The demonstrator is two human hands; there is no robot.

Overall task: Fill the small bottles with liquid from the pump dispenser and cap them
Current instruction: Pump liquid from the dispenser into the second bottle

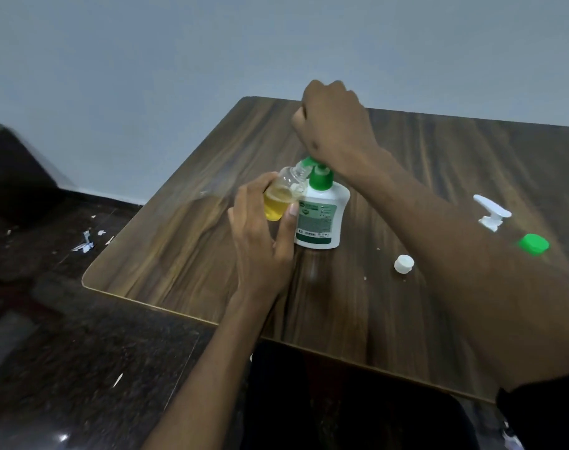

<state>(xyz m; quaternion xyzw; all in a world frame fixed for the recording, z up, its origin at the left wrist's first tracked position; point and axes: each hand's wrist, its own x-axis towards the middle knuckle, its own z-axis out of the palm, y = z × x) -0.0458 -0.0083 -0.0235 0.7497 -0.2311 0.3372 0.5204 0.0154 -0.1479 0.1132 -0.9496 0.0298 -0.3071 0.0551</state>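
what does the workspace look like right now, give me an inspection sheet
surface: wooden table, a few small pale specks on it
job's things: pump dispenser upright; small bottle tilted with its mouth at the green spout, partly filled with yellow liquid; white cap lying loose
clutter: green cap and white spray head lying at the right
grippers: left hand holds the small bottle; right hand curled, heel pressing on the pump head
cables: nothing seen
surroundings: plain pale wall; dark floor with paper scraps
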